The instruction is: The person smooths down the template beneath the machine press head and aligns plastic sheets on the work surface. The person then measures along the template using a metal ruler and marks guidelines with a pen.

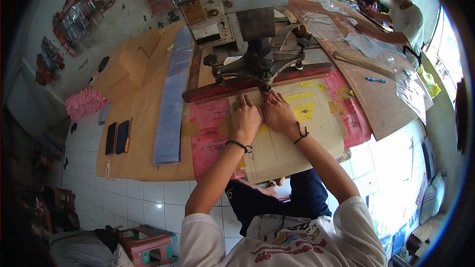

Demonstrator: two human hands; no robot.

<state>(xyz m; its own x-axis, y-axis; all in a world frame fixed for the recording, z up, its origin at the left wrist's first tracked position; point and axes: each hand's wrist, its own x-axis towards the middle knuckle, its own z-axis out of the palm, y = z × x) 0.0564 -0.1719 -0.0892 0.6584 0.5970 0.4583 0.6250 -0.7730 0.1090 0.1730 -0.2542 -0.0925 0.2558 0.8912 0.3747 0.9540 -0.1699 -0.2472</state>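
My left hand lies on a tan sheet, its fingers stretched toward the press bar. Close beside it, my right hand rests on the same sheet with its fingers extended. The thumbs nearly meet, and whether something thin is under the fingertips is hidden. Yellow tape pieces mark the sheet, which sits over a red mat. Just beyond the fingertips is the long red-edged bar of a press machine, with a black knobbed bracket above it.
Left on the table are a stack of bluish clear plastic strips, two phones and a cardboard box. A control panel stands behind. At right, a co-worker handles clear plastic sheets. A stool is at lower left.
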